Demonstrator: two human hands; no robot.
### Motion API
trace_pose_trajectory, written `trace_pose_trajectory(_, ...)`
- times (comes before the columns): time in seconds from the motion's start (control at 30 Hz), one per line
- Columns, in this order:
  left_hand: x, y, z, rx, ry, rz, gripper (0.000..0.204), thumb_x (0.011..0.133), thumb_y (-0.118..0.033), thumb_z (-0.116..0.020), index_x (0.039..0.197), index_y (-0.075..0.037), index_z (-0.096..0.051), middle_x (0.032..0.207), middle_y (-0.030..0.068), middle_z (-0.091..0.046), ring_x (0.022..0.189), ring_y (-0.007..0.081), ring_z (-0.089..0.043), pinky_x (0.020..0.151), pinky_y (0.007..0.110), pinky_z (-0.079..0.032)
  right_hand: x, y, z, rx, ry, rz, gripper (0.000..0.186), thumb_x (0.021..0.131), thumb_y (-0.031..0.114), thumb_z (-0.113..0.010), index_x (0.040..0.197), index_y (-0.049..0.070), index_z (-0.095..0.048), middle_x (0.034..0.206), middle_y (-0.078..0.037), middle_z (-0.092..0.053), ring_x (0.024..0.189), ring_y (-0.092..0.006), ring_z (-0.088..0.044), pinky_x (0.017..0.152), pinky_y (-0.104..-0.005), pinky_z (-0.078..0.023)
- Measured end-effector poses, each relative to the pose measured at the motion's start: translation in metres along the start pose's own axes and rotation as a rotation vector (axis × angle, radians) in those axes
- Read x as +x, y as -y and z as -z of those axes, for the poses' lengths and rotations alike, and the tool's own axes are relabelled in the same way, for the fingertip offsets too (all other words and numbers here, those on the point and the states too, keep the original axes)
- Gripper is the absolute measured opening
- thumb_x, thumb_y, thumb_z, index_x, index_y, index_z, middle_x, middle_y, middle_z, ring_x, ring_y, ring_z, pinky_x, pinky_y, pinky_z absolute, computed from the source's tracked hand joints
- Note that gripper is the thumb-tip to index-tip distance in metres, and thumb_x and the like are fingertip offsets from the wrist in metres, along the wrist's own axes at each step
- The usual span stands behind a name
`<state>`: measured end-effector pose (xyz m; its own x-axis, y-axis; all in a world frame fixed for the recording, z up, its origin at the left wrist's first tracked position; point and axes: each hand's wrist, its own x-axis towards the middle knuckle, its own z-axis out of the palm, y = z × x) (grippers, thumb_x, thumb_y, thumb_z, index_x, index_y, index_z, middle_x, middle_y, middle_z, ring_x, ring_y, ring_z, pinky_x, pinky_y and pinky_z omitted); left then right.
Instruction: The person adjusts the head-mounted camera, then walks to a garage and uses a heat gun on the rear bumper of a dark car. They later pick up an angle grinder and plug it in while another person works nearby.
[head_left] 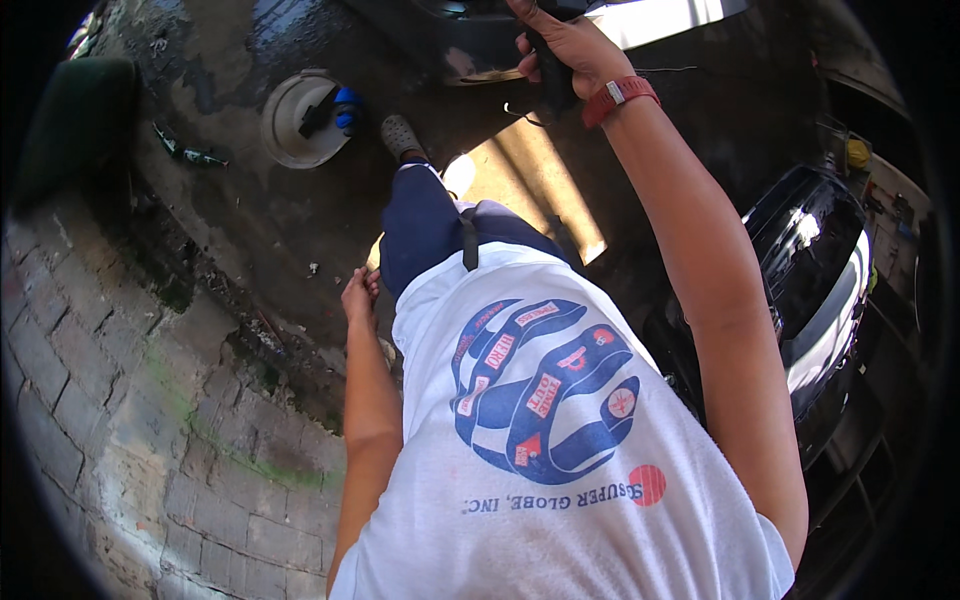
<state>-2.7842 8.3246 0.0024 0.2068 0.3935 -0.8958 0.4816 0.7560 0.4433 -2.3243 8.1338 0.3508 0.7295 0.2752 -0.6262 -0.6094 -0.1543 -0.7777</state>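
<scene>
A wet, dark concrete floor [250, 200] meets rough grey brick paving [110, 400] at the left. Right of the floor stands a glossy black car [820, 260]. A round white plastic bucket [300, 120] sits on the floor. The right hand [565, 50] has its fingers closed on a dark cloth [552, 80] beyond the bucket; the left hand [358, 295] hangs loosely open, holding nothing.

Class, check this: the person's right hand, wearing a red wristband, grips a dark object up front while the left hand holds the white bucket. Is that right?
Not quite. In the head view the left hand hangs empty at the person's side; the white bucket sits apart on the wet ground. The right hand does grip a dark object.
</scene>
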Motion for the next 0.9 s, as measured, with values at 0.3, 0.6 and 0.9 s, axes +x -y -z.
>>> trace_pose_trajectory(0.3, -0.006, -0.016, -0.003, 0.004, 0.007, -0.040, 0.040, 0.110, -0.032, -0.054, 0.132, 0.000, -0.060, 0.106, 0.0153, -0.076, 0.064, 0.0072, -0.058, 0.056, 0.018, -0.050, 0.011, -0.001, 0.002, 0.013, 0.030, 0.033, 0.052, 0.083, 0.049, -0.086, 0.099, 0.009, -0.059, 0.070, -0.002, -0.057, 0.049, -0.0161, -0.054, 0.043, -0.0294, -0.047)
trace_pose_trajectory(0.6, 0.001, -0.014, 0.000, 0.005, 0.002, -0.028, 0.039, 0.110, -0.031, -0.054, 0.131, 0.000, -0.061, 0.107, 0.0154, -0.077, 0.061, 0.0080, -0.059, 0.054, 0.019, -0.050, 0.007, 0.001, -0.003, -0.010, 0.018, 0.050, 0.057, 0.078, 0.053, -0.088, 0.098, 0.008, -0.059, 0.070, -0.003, -0.058, 0.049, -0.0163, -0.056, 0.043, -0.0303, -0.048)
trace_pose_trajectory(0.9, -0.002, -0.017, 0.000, 0.021, -0.008, -0.025, 0.040, 0.110, -0.033, -0.055, 0.132, 0.000, -0.060, 0.106, 0.0136, -0.077, 0.062, 0.0073, -0.059, 0.054, 0.018, -0.050, 0.020, -0.008, 0.007, -0.244, 0.008, 0.131, 0.078, 0.067, 0.070, -0.088, 0.109, 0.008, -0.066, 0.080, -0.004, -0.067, 0.063, -0.0175, -0.072, 0.061, -0.0313, -0.064)
